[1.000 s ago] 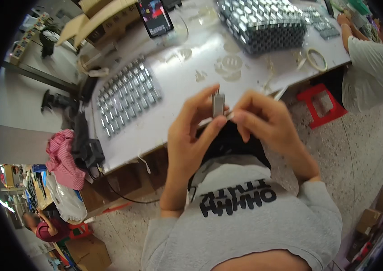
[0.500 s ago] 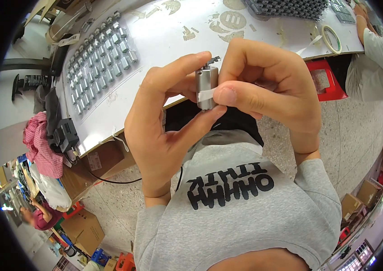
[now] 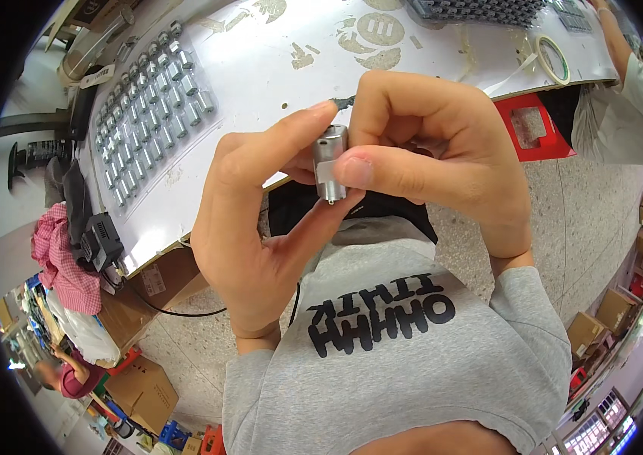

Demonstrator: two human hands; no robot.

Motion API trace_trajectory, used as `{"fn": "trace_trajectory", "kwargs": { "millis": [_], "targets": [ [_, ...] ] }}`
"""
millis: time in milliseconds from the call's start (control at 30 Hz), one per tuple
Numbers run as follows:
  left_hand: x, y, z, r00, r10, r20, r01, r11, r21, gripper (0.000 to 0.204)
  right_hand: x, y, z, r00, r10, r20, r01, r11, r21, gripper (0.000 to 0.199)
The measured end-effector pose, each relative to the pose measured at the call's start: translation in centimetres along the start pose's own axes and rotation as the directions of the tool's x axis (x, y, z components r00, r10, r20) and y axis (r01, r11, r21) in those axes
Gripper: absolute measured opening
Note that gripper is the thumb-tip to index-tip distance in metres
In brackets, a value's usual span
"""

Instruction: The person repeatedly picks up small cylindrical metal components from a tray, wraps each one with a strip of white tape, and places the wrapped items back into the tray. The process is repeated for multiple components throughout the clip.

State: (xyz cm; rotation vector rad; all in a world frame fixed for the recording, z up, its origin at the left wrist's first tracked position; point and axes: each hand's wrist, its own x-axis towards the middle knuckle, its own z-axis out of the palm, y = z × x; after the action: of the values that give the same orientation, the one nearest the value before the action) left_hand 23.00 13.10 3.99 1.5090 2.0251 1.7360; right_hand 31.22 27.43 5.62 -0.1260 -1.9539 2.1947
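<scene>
A small silver motor (image 3: 330, 142) stands nearly upright in front of me. My left hand (image 3: 242, 201) is closed on it, fingers near the top end and thumb under the lower end. A dark small part (image 3: 344, 102) shows at the top by the fingertips. Around the motor's lower side lies a short whitish strip of tape (image 3: 325, 172). My right hand (image 3: 442, 155) has its thumb pressed on the strip against the motor, its other fingers curled behind. Those curled fingertips are partly hidden.
Rows of similar silver motors (image 3: 156, 114) stand on a clear sheet at the white table's (image 3: 253, 68) left. More lie in a dark tray (image 3: 480, 14) at the back. A tape roll (image 3: 553, 61) sits at right, near a co-worker's sleeve (image 3: 617, 121) and a red stool (image 3: 509, 136).
Both hands and the motor have shifted slightly left in view, and the motor is turned a little. The tape strip, stretched toward my right thumb before, now lies flatter against the motor.
</scene>
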Motion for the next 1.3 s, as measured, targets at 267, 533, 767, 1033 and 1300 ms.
{"fn": "trace_trajectory", "kwargs": {
  "millis": [267, 533, 767, 1033, 1300],
  "targets": [
    [0.0, 0.3, -0.3, 0.999, 0.021, 0.034, -0.026, 0.988, 0.155, 0.049, 0.9, 1.1, 0.1, 0.995, -0.1, 0.02, 0.101, 0.945, -0.311, 0.017],
    [0.0, -1.2, 0.2, 0.98, -0.2, -0.022, 0.185, 0.938, -0.291, 0.051, 1.1, 0.5, -1.5, 0.982, 0.066, 0.177, -0.078, 0.995, 0.066, 0.014],
    [0.0, -2.1, 1.8, 0.983, -0.144, -0.115, 0.048, 0.8, -0.598, 0.055, 1.0, 0.3, -1.8, 0.988, 0.006, 0.152, -0.031, 0.986, 0.163, 0.012],
    [0.8, -1.4, 3.3, 0.95, -0.214, -0.229, 0.015, 0.762, -0.648, 0.057, 1.4, 1.3, -1.7, 0.975, -0.22, 0.028, 0.221, 0.974, -0.05, 0.008],
    [1.8, -1.4, 3.8, 0.95, -0.275, -0.148, 0.16, 0.835, -0.527, 0.052, 2.1, 2.5, -1.8, 0.954, -0.285, -0.09, 0.283, 0.959, -0.026, 0.014]
  ]
}}
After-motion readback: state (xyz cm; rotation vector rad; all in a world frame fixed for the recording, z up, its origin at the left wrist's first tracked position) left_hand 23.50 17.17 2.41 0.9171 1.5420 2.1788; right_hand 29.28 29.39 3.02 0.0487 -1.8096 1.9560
